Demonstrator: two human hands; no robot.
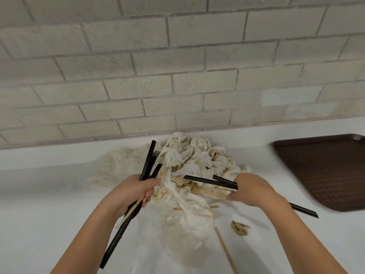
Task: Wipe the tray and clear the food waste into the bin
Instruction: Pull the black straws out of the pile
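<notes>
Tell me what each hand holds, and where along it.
Left hand grips a bundle of black straws, a fork and a wooden stick mid-length. Right hand grips two black straws near their middle.

The napkin heap [195, 165] lies on the counter [49, 194] against the wall [177, 66], the tray [324, 171] to its right.

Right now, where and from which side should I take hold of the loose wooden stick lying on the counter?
Pinch the wooden stick mid-length, coming straight down from above and closing across its width. It lies flat and slanted on the white counter, with what looks like bare surface on both sides there; its upper end sits close to the napkin pile.
</notes>
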